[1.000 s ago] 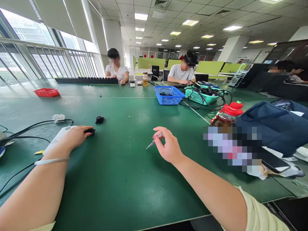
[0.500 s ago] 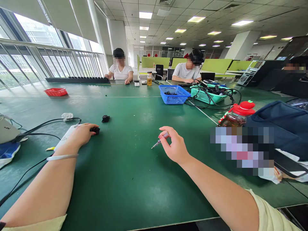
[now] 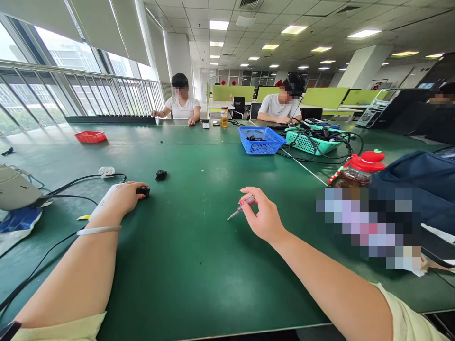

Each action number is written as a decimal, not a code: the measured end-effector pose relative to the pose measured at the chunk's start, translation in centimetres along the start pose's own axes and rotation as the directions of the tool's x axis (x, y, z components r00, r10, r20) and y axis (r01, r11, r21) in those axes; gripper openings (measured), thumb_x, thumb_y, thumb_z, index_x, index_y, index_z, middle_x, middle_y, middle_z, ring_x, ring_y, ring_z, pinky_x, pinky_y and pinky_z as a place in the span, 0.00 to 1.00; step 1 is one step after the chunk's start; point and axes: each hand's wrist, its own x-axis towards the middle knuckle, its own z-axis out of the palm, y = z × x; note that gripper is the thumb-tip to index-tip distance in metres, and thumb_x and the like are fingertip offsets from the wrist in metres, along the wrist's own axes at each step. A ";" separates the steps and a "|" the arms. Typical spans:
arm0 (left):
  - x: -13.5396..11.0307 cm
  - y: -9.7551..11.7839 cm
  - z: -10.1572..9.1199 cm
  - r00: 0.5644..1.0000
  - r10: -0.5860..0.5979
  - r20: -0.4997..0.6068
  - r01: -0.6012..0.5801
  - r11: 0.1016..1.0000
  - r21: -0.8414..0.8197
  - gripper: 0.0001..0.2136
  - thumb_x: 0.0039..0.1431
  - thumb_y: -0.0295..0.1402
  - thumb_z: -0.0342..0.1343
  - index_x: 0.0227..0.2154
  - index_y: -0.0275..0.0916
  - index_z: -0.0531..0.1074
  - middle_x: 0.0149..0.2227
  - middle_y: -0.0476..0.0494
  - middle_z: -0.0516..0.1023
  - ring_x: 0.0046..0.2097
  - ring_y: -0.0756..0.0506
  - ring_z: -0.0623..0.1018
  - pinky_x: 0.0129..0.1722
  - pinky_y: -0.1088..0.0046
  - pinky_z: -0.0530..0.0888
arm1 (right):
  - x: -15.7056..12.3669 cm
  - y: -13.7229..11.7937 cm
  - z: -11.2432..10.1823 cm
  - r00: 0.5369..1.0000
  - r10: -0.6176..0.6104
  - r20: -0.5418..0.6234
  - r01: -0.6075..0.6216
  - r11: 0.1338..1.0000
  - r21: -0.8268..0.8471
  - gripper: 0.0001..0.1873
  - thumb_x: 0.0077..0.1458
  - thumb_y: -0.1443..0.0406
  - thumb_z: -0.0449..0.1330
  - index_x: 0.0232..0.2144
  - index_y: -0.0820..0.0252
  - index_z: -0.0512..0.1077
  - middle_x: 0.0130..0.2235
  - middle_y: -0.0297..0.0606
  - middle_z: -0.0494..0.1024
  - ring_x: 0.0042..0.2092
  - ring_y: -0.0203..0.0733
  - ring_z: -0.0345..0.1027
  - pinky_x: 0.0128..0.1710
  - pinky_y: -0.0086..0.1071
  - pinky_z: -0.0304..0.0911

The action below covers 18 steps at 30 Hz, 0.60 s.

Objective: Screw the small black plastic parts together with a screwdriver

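My right hand (image 3: 265, 215) is closed around a small screwdriver (image 3: 245, 206) with a translucent handle, its thin tip pointing down and left above the green table (image 3: 199, 293). At the left, my left hand (image 3: 130, 198) has its fingers on a small black part (image 3: 143, 191) at the table surface, and they partly hide it. A white power strip (image 3: 103, 201) runs beneath that hand and wrist. Just beyond, a second small black part (image 3: 161, 175) lies on the table, apart from both hands.
Black cables (image 3: 67, 198) cross the left side. Farther back are a red tray (image 3: 90, 137), a blue basket (image 3: 262, 144) and a green basket (image 3: 311, 143) full of cables. A red-lidded bottle (image 3: 359, 170) and dark blue bag (image 3: 415, 189) stand right. Two people sit opposite.
The whole view has shifted slightly, so the table's things appear a little farther right. Both hands keep nearly the same pose, with the screwdriver still in my right hand.
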 end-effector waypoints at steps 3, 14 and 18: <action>0.1 -0.3 0.2 1.000 0.016 -0.012 -0.016 1.000 0.025 0.20 0.63 0.35 0.50 0.57 0.38 0.70 0.55 0.36 0.74 0.54 0.36 0.74 0.53 0.62 0.69 | 0.0 0.1 0.0 1.000 -0.008 -0.002 0.008 1.000 0.000 0.12 0.59 0.67 0.54 0.45 0.53 0.66 0.32 0.32 0.78 0.34 0.40 0.74 0.38 0.36 0.71; 0.5 -1.4 1.0 0.997 0.036 -0.062 -0.034 0.999 0.035 0.20 0.61 0.35 0.49 0.55 0.41 0.72 0.56 0.37 0.74 0.52 0.36 0.75 0.51 0.62 0.70 | -0.1 0.1 -0.1 1.000 0.006 -0.005 -0.006 1.000 -0.010 0.12 0.59 0.67 0.55 0.46 0.52 0.66 0.33 0.33 0.78 0.34 0.40 0.75 0.37 0.35 0.71; 0.6 -1.5 1.1 0.999 0.032 -0.036 -0.030 0.997 0.067 0.21 0.59 0.35 0.51 0.55 0.43 0.73 0.53 0.38 0.77 0.53 0.36 0.75 0.51 0.63 0.70 | -0.1 0.1 -0.1 1.000 0.008 -0.010 -0.008 1.000 -0.007 0.12 0.59 0.67 0.55 0.46 0.53 0.66 0.33 0.33 0.78 0.34 0.40 0.75 0.35 0.34 0.71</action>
